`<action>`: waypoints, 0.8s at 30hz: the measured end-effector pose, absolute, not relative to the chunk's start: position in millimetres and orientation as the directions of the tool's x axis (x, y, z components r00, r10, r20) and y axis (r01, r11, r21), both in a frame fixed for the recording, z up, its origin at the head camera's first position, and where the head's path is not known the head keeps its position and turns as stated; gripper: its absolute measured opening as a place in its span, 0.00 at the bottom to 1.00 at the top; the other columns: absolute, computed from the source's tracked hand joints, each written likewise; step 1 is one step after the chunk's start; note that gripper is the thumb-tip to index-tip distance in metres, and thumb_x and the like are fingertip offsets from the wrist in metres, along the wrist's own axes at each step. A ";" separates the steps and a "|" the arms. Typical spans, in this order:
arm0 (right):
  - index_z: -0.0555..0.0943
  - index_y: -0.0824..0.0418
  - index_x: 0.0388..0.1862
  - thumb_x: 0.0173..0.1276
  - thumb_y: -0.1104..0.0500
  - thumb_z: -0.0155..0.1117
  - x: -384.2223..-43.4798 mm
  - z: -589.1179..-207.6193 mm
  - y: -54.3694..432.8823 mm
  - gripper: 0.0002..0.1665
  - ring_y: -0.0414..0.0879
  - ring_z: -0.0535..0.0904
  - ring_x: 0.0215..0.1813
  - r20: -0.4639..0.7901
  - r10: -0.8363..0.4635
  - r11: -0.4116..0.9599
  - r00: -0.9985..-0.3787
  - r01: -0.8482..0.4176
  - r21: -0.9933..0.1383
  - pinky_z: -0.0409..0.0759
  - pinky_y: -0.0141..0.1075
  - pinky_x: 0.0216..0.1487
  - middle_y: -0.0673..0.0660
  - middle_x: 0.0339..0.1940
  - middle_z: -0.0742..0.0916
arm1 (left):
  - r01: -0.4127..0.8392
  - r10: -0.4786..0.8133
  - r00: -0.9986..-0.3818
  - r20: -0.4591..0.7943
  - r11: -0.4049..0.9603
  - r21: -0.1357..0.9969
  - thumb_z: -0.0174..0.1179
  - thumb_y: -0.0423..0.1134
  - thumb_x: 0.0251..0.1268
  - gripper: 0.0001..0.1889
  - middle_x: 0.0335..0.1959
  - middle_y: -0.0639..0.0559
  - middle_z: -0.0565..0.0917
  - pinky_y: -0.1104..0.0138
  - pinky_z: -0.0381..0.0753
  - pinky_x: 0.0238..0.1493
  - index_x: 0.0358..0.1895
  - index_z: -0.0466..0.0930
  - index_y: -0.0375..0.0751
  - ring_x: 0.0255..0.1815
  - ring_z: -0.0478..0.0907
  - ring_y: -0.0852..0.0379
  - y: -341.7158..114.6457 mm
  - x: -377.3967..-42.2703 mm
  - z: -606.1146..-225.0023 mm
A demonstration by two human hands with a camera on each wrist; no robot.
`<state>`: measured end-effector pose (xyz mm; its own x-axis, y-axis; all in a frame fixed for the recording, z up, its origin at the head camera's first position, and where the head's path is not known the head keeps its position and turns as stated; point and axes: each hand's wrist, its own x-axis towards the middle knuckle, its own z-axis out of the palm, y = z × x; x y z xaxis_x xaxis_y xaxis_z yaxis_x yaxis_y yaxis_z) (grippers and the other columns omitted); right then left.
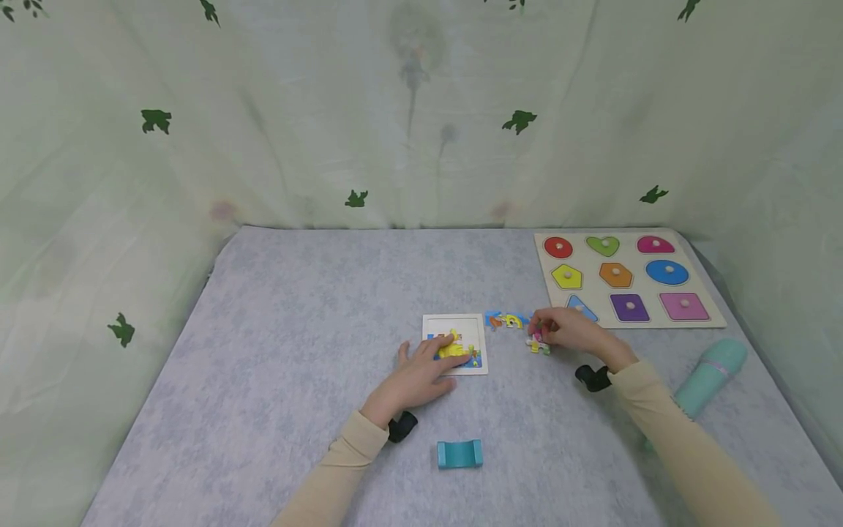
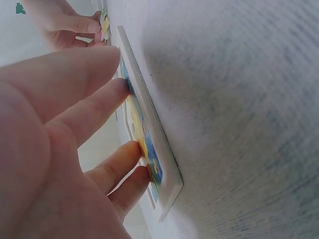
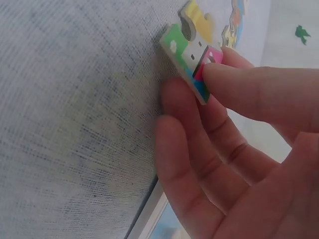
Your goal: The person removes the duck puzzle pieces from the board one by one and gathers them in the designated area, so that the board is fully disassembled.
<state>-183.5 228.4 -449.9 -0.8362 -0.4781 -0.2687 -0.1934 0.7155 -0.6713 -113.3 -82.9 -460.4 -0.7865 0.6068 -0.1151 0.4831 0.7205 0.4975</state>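
Observation:
My left hand (image 1: pixel 418 377) rests with spread fingers on a small white-framed jigsaw puzzle tray (image 1: pixel 485 344). Yellow and blue assembled pieces (image 2: pixel 141 134) show under its fingertips in the left wrist view, while the tray's upper part is bare white in the head view. To the right of the tray, my right hand (image 1: pixel 568 329) pinches a jigsaw piece (image 3: pixel 185 55) between thumb and fingers. This piece carries green, white, pink and yellow print and is tilted up from the cloth. Beside the tray's upper right corner lie several loose blue, orange and yellow jigsaw pieces (image 1: pixel 506 320).
A wooden shape board (image 1: pixel 632 252) with colourful knobbed pieces lies at the back right, just behind my right hand. A mint-green cylindrical case (image 1: pixel 707 377) lies right of my right forearm. Near the front stands a teal curved block (image 1: pixel 459 454). Pale curtains (image 1: pixel 296 124) surround the table.

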 end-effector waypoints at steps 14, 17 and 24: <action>0.82 0.60 0.36 0.64 0.72 0.57 -180.3 -446.3 224.4 0.10 0.45 0.72 0.29 -0.194 -0.475 0.752 -0.858 -0.281 -0.596 0.71 0.36 0.30 0.52 0.28 0.81 | 0.496 0.609 -0.787 -0.102 0.722 0.483 0.55 0.43 0.71 0.23 0.72 0.44 0.58 0.32 0.43 0.61 0.68 0.71 0.53 0.71 0.55 0.42 -84.4 -113.2 -462.5; 0.81 0.61 0.36 0.64 0.71 0.58 -181.1 -442.7 220.3 0.08 0.45 0.73 0.29 -0.176 -0.472 0.749 -0.864 -0.288 -0.597 0.72 0.36 0.29 0.52 0.28 0.81 | 0.499 0.612 -0.784 -0.106 0.722 0.479 0.54 0.43 0.71 0.23 0.73 0.44 0.57 0.33 0.43 0.61 0.68 0.70 0.54 0.71 0.55 0.42 -85.5 -113.9 -464.5; 0.81 0.63 0.38 0.65 0.70 0.59 -179.8 -444.3 178.9 0.06 0.45 0.74 0.32 -0.121 -0.555 0.649 -0.823 -0.337 -0.682 0.75 0.35 0.33 0.53 0.31 0.82 | 0.507 0.621 -0.777 -0.104 0.715 0.482 0.53 0.45 0.73 0.23 0.75 0.46 0.53 0.34 0.43 0.62 0.69 0.69 0.55 0.73 0.50 0.42 -90.7 -113.4 -468.9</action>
<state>-179.8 178.9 -444.3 -0.8228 -0.5552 -0.1214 -0.3370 0.6486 -0.6825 -113.4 -90.7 -468.9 -0.7770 0.6208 -0.1038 0.5068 0.7149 0.4818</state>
